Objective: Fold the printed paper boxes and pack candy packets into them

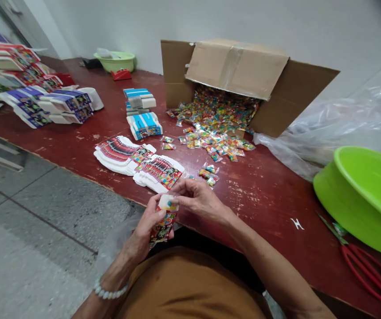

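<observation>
1. Risk: you hold the small printed carton [164,226] out past the near edge of the red desk [260,195]. If your grip slips, it could drop to the concrete floor [44,239] on your left.
2. Risk: the flat printed cartons [159,173] lie close to your hands, and a careless forearm could push them into the loose wrapped sweets [209,174] just right of them, scattering both.
3. Left hand [145,235]: mostly closed, fingers wrapped around the carton's lower body. A bead bracelet [110,290] sits on that wrist.
4. Right hand [197,199]: partly closed, fingertips pinching the carton's pale top end.
5. Carton position: between your hands, just off the desk, above your lap.
6. Farther off: a cardboard box [237,66] lies on its side at the far edge, spilling a heap of sweets [215,117]. Stacked cartons [49,104] sit far left, and red scissors [366,274] lie to the near right, below a green basin [363,195].
</observation>
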Action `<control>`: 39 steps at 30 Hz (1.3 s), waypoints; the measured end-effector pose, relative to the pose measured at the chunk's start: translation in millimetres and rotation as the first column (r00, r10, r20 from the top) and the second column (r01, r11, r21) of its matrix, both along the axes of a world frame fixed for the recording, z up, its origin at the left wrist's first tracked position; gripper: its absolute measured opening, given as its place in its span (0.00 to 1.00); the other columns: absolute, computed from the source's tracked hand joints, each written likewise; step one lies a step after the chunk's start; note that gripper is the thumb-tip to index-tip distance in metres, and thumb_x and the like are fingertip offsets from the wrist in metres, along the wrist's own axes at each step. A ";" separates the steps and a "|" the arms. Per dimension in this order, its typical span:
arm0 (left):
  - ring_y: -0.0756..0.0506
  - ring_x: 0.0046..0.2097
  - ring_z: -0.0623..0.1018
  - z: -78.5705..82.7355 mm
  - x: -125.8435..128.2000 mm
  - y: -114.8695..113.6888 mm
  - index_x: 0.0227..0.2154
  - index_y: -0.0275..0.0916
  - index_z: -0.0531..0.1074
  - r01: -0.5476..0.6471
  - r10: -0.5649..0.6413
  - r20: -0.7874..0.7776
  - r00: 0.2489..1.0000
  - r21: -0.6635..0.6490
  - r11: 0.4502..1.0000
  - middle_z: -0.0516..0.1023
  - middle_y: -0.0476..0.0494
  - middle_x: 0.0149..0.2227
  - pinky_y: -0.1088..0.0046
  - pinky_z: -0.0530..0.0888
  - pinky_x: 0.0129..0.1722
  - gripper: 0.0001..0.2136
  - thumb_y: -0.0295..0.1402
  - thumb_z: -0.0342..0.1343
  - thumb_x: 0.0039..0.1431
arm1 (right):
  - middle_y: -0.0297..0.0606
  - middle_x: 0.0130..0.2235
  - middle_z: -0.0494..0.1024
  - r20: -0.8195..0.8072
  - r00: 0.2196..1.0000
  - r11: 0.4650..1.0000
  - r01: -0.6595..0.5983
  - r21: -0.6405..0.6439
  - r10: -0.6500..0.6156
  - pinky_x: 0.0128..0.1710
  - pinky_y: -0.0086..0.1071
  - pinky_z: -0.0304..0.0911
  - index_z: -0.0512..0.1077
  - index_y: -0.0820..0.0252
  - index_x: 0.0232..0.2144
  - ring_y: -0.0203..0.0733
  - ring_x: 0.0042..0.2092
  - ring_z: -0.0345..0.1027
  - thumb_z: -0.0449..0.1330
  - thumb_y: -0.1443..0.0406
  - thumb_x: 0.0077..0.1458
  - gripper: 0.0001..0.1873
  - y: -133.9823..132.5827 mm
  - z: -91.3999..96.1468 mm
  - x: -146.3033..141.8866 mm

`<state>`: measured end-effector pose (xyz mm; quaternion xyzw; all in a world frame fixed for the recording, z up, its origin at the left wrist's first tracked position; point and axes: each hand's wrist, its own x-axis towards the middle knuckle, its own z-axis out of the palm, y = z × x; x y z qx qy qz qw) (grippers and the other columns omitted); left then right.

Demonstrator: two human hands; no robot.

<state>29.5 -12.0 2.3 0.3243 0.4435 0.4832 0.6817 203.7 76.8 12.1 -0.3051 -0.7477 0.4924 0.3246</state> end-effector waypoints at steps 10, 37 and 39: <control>0.45 0.23 0.79 6.8 6.1 1.0 0.56 0.42 0.63 -0.031 0.036 0.076 0.996 -0.070 0.997 0.82 0.45 0.30 0.74 0.74 0.21 0.27 0.49 0.60 0.60 | 0.36 0.40 0.79 -0.186 0.977 0.948 0.037 -0.317 -0.101 0.36 0.31 0.69 0.75 0.56 0.44 0.39 0.37 0.73 0.66 0.64 0.57 0.12 -11.5 7.1 -5.1; 0.47 0.18 0.76 2.9 5.3 6.5 0.61 0.36 0.70 0.031 0.008 0.250 0.968 -0.150 0.988 0.83 0.42 0.31 0.73 0.72 0.17 0.39 0.61 0.60 0.55 | 0.39 0.44 0.83 -0.090 0.996 0.988 -0.014 -0.153 0.000 0.32 0.27 0.66 0.76 0.59 0.32 0.34 0.34 0.73 0.59 0.67 0.62 0.07 -25.4 0.4 -16.4; 0.47 0.18 0.76 3.1 5.6 6.8 0.61 0.35 0.70 0.023 0.022 0.237 0.971 -0.185 0.983 0.83 0.42 0.31 0.73 0.72 0.16 0.39 0.59 0.61 0.55 | 0.39 0.43 0.83 -0.096 0.995 0.999 -0.001 -0.042 -0.003 0.37 0.29 0.68 0.76 0.59 0.31 0.38 0.39 0.75 0.59 0.68 0.61 0.06 -27.5 -1.2 -16.3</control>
